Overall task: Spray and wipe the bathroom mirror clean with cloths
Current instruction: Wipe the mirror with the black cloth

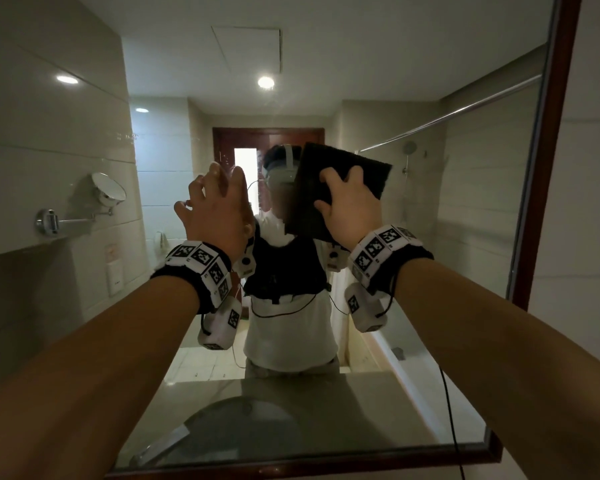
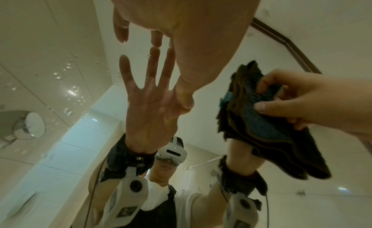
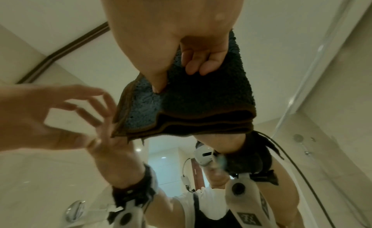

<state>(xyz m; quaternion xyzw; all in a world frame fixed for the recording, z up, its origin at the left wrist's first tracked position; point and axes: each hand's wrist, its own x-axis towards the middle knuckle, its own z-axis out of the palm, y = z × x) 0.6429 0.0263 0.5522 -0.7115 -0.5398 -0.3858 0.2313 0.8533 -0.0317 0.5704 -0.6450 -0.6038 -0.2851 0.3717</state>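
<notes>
The bathroom mirror [image 1: 430, 237] fills the head view inside a dark wooden frame [image 1: 551, 161]. My right hand [image 1: 350, 202] grips a folded dark cloth [image 1: 326, 157] with a blue inner face [image 3: 141, 107] and holds it up against the glass at head height. Its thumb [image 3: 159, 86] pinches the cloth's near side. My left hand [image 1: 215, 199] is raised just left of the cloth, fingers spread and holding nothing. Its fingertips [image 2: 156, 40] meet their reflection on the glass. Water droplets [image 2: 70, 91] speckle the mirror to the left.
A round magnifying mirror [image 1: 108, 189] on a chrome arm juts from the tiled left wall. The mirror's lower frame edge [image 1: 291, 469] runs below my arms. A black cable [image 1: 447, 410] hangs from my right wrist. The person, shower rail and doorway appear only as reflections.
</notes>
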